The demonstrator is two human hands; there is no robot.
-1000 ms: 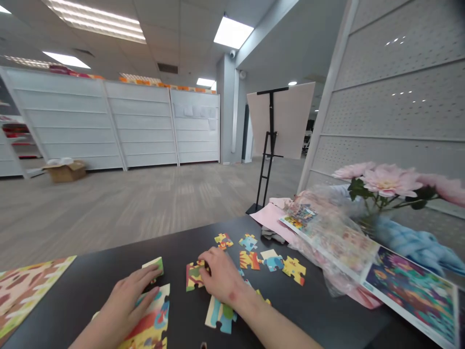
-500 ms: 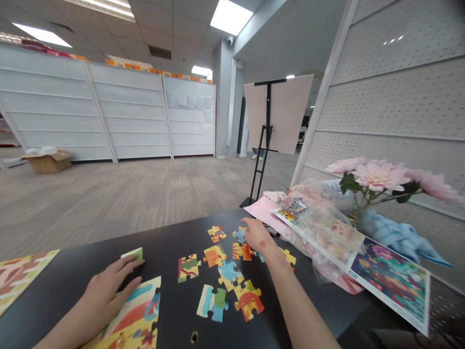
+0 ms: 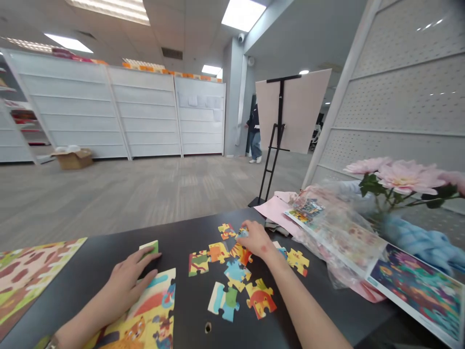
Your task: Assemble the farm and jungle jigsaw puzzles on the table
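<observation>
My left hand (image 3: 129, 283) lies with fingers spread over the joined part of a jigsaw puzzle (image 3: 156, 315), its fingertips touching a loose green-edged piece (image 3: 149, 247). My right hand (image 3: 257, 238) is curled at the far side of the loose pieces, fingers closed on a blue jigsaw piece (image 3: 242, 233) that they partly cover. Just below that hand is an orange striped piece (image 3: 241, 254). Nearby lie an orange piece (image 3: 218, 252), a light-blue piece (image 3: 237, 274), a red-orange animal piece (image 3: 260, 297) and a blue-green pair (image 3: 224, 301).
Another puzzle section (image 3: 32, 276) lies on the black table (image 3: 192, 310) at the left. To the right are plastic wrapping (image 3: 327, 232), a colourful picture sheet (image 3: 417, 286) and pink flowers (image 3: 403, 177). Beyond stand an easel (image 3: 279, 121) and a person (image 3: 255, 135).
The view has swung slightly left. My right hand's fingers have curled in onto the blue piece, and the striped piece beside it has shifted. A person has come into sight behind the easel.
</observation>
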